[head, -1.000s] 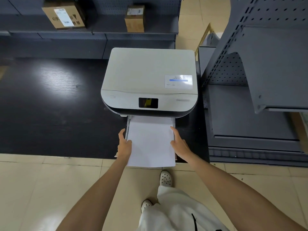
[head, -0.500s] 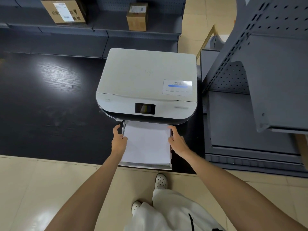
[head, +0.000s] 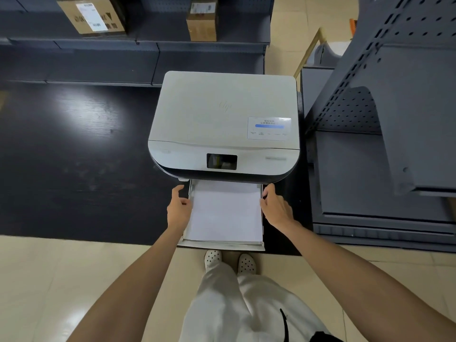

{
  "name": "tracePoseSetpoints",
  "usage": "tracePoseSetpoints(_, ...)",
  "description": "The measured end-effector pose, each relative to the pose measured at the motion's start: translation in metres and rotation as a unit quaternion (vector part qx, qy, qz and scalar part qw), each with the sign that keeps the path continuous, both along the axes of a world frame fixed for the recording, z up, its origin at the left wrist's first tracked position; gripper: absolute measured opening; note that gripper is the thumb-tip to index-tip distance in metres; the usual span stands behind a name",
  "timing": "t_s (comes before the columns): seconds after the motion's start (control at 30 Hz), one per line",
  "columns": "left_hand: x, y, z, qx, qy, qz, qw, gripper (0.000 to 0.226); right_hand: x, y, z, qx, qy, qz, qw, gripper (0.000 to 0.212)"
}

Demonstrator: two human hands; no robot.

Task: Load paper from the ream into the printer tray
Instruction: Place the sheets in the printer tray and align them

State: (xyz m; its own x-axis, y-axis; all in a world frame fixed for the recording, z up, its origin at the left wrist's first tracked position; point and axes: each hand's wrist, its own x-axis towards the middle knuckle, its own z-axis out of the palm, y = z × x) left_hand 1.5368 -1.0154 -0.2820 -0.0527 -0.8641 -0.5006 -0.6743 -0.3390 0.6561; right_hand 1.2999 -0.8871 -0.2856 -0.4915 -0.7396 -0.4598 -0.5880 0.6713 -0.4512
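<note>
We are standing square to the printer (head: 223, 124), which is sitting on the dark table (head: 74, 156) toward its right end, with the tray (head: 222, 245) pulled out toward us so that its front lip is overhanging the table's near edge above our shoes. The paper (head: 225, 213) is lying flat inside the tray, its long axis running straight from us into the printer's mouth, its far end already tucked under the printer's front and its near end sitting just short of the tray's lip. We are bracketing the tray from both sides: our left hand (head: 178, 211) is resting against the tray's left wall with the fingers curled loosely and the thumb raised beside the printer's corner, and our right hand (head: 276, 208) is lying against the right wall with its fingers extended toward the printer. Neither hand is pinching the sheets; both are pressing lightly against the tray's walls, open rather than clenched. The two hands are sitting at about the same depth along the tray, so neither is closer to the work. The relation that matters is that the slot lies directly ahead of both hands along the paper's long axis, so we judge the coming move to be an even push away from us, keeping the tray straight so it is not skewing against the printer's sides.
</note>
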Motion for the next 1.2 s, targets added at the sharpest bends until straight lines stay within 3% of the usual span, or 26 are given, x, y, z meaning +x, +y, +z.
tracePoseSetpoints(0.3,0.006,-0.027,0.003,0.019,-0.125,-0.156,0.98,0.01,-0.001,0.0,-0.008,0.109,0.044,-0.007,0.993,0.022)
tracePoseSetpoints(0.57,0.013,-0.043,-0.006,0.023,-0.2,-0.254,0.946,0.017,0.012,-0.007,-0.012,0.111,0.075,-0.04,0.99,0.021)
tracePoseSetpoints(0.73,0.012,-0.05,-0.004,0.017,-0.225,-0.299,0.927,0.017,0.019,-0.007,-0.011,0.098,0.135,0.007,0.986,0.024)
tracePoseSetpoints(0.97,0.015,-0.059,-0.003,0.008,-0.223,-0.345,0.912,0.024,0.022,-0.015,-0.01,0.154,0.142,-0.03,0.977,0.033)
tracePoseSetpoints(1.2,0.015,-0.065,-0.003,-0.005,-0.215,-0.381,0.899,0.024,0.024,-0.009,-0.009,0.161,0.159,0.0,0.974,0.029)
